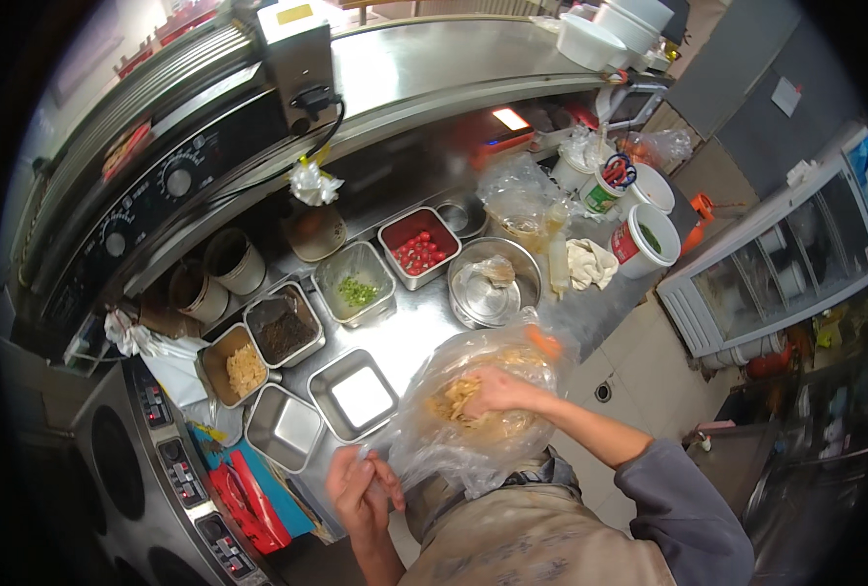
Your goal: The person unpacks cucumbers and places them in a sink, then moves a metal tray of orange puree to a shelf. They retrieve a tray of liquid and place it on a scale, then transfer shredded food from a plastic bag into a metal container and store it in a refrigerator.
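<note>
A large clear plastic bag [423, 417] of pale tan food pieces [452, 399] lies at the near edge of the counter. My right hand [496, 392] is inside its mouth with the fingers closed on some of the pieces. At the bag's left side, my left hand [364, 483] pinches the plastic rim. Just left of the bag stand two bare steel containers, one square [353, 395] and one tilted [285, 427]. Beyond the bag, a round steel pot [494, 282] holds a steel dish and some crumpled plastic.
Steel containers hold tan pieces [246, 371], dark flakes [286, 333] and red pieces [424, 253]; another container has chopped greens [357, 291]. A squeeze bottle [557, 260], a cloth [591, 264] and white tubs [646, 238] stand to the right. Cooktops [119, 461] are at left, a glass-door fridge [778, 256] at right.
</note>
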{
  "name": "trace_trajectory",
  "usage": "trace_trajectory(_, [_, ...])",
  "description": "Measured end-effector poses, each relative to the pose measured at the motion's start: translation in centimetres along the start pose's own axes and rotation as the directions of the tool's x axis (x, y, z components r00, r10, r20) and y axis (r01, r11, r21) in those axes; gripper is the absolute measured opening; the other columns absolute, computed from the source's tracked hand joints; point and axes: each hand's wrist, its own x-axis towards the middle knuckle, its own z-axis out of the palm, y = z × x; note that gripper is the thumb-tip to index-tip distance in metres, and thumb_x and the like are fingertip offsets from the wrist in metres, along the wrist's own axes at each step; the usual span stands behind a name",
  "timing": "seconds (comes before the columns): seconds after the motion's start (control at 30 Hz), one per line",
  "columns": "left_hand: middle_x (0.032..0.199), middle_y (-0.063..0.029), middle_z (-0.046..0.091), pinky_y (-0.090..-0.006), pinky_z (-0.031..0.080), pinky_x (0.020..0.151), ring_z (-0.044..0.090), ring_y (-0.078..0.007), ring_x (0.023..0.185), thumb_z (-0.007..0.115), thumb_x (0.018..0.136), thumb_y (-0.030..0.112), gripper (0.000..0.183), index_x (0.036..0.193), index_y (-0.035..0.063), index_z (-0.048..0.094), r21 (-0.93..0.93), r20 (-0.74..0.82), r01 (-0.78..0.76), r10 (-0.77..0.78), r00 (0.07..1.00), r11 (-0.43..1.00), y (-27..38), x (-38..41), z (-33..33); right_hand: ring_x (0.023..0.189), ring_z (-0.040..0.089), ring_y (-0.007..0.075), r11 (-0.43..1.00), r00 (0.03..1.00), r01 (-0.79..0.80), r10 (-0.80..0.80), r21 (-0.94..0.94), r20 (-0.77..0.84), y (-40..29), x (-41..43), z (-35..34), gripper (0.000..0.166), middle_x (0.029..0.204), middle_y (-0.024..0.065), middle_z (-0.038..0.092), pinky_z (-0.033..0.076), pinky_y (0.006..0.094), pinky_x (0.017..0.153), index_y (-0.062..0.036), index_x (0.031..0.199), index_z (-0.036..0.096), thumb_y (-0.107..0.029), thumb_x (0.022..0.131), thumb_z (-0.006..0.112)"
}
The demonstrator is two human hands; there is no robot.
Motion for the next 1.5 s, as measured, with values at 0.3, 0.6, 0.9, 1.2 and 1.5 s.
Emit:
trace_trajectory(0.3, [0.06, -0.0179, 0.052, -0.0316, 0.038, 0.032, 0.045, -0.0239, 0.036, 0.046, 0.087, 0.006, 0.018, 0.102, -0.002, 0.052, -0.172, 0.07, 0.013, -0.001, 0.998, 0.985, -0.5, 0.9, -2.2, 0.067, 0.051, 0.0082, 0.872, 0.952, 0.134, -0.245, 0.471, 0.182, -7.7, -2.9, -2.0, 0.034, 0.078, 0.0018, 0.056, 0.041, 0.0208, 0.058, 0.001, 0.087, 0.057, 0.001, 0.053, 0.057])
trace_trajectory(0.6, [0.068, -0.0173, 0.056, -0.0296, 0.043, 0.041, 0.054, -0.0229, 0.052, 0.046, 0.087, 0.005, 0.017, 0.101, -0.0038, 0.051, -0.167, 0.047, 0.095, -0.088, 0.995, 0.981, 1.9, 0.2, -4.9, 0.075, 0.059, 0.0205, 0.858, 0.844, 0.161, -0.376, 0.489, 0.383, -18.7, 6.7, 1.6, 0.037, 0.082, 0.0095, 0.057, 0.05, 0.029, 0.066, -0.0012, 0.084, 0.053, -0.012, 0.05, 0.065])
trace_trajectory(0.9, [0.07, -0.0159, 0.056, -0.0283, 0.044, 0.043, 0.056, -0.0201, 0.055, 0.046, 0.09, 0.006, 0.015, 0.101, -0.0032, 0.05, -0.251, 0.056, 0.043, -0.03, 0.998, 0.967, 1.9, 0.5, -6.7, 0.08, 0.058, 0.0191, 0.876, 0.844, 0.456, -0.482, 0.157, 0.235, -22.9, 27.3, 16.6, 0.04, 0.087, 0.009, 0.061, 0.048, 0.0302, 0.074, 0.0003, 0.102, 0.055, -0.01, 0.065, 0.063])
trace_trajectory(1.2, [0.072, -0.0167, 0.057, -0.0293, 0.045, 0.044, 0.056, -0.0194, 0.056, 0.046, 0.09, 0.008, 0.017, 0.101, -0.0049, 0.049, -0.248, 0.058, 0.063, -0.05, 0.997, 0.967, 2.5, 1.3, -7.6, 0.078, 0.064, 0.0271, 0.815, 0.863, 0.504, -0.458, -0.287, 0.214, -20.8, 33.7, 18.9, 0.025, 0.083, 0.0159, 0.066, 0.049, 0.0341, 0.072, -0.0026, 0.097, 0.064, -0.002, 0.076, 0.051])
trace_trajectory(1.5, [0.07, -0.0153, 0.056, -0.028, 0.044, 0.043, 0.055, -0.0188, 0.055, 0.046, 0.09, 0.008, 0.017, 0.101, -0.0047, 0.05, -0.176, 0.148, 0.12, -0.094, 0.984, 0.977, 3.1, 3.6, -7.2, 0.038, 0.035, 0.0047, 0.818, 0.922, 0.336, -0.387, 0.466, 0.014, -25.1, 24.0, 13.0, 0.01, 0.059, 0.0026, 0.052, 0.022, 0.0199, 0.032, 0.0015, 0.081, 0.056, -0.002, 0.079, 0.047])
